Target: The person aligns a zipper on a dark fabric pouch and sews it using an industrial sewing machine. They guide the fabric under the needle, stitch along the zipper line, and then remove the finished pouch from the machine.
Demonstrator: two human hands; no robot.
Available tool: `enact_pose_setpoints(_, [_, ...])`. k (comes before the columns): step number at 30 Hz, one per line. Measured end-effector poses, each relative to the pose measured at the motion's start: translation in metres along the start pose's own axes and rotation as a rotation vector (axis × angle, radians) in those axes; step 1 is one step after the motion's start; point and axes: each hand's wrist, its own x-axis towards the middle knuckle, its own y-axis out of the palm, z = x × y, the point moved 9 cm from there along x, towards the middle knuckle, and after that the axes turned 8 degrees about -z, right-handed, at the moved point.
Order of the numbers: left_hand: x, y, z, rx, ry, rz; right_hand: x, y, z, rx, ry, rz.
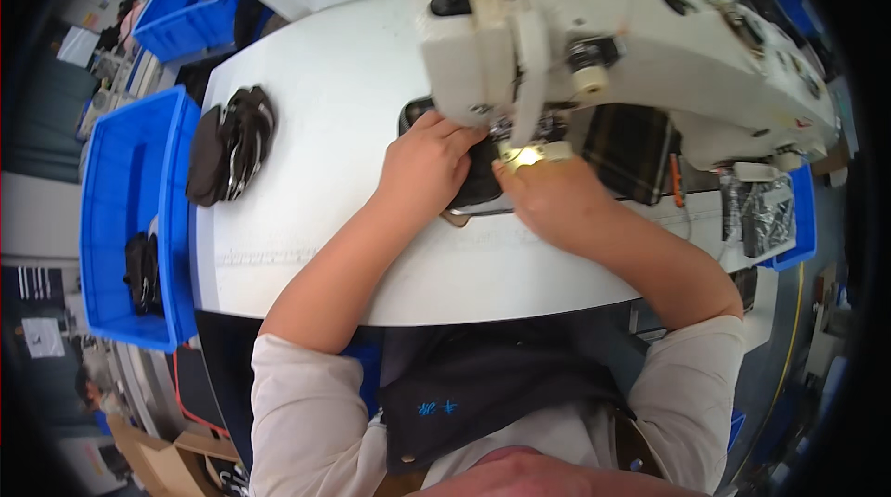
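Note:
A dark, flat fabric piece (478,183) with rounded corners lies under the head of a white sewing machine (473,70). My left hand (429,158) rests on its left part, fingers bent and pressed onto it close to the needle area. My right hand (555,203) is closed at its right side, fingertips beside the lit presser foot (524,155). The machine head and my hands hide part of the piece. A small tan edge (455,218) shows under its near side.
A stack of dark pouch-like pieces (232,146) lies on the white table (316,126). Beyond the left edge, a blue bin (97,219) holds more dark pieces. Right of the needle are a dark plaid piece (629,152), an orange-handled tool (676,181) and plastic-wrapped packets (767,217).

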Motion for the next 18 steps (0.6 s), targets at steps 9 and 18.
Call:
enact_pose_setpoints(9, [0.0,0.001,0.002,-0.027,0.001,-0.082,-0.001,0.012,0.0,0.042,-0.08,-0.109])
enact_pose_setpoints(18, [-0.001,-0.008,0.008,-0.089,-0.07,-0.154,0.0,0.02,-0.003,0.082,-0.02,-0.106])
